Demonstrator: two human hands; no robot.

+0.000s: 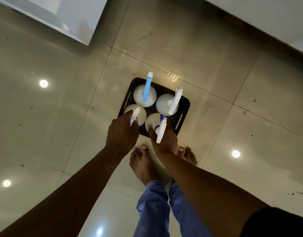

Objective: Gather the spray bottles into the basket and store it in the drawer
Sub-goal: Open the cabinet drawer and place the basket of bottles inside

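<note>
A dark plastic basket (184, 106) rests on the tiled floor in front of my bare feet. Several white spray bottles stand upright in it. The far-left one has a blue trigger head (148, 89). The far-right one has a white head (175, 101). My left hand (121, 132) is closed on the neck of the near-left bottle (140, 115). My right hand (164, 139) is closed around the near-right bottle (152, 120), whose white trigger points toward me. Both hands cover the basket's near edge.
A white cabinet or drawer front (58, 16) stands at the upper left. Another white unit with a dark base (249, 19) runs across the upper right. The glossy beige floor tiles (207, 53) reflect ceiling lights. My feet (142, 161) stand just behind the basket.
</note>
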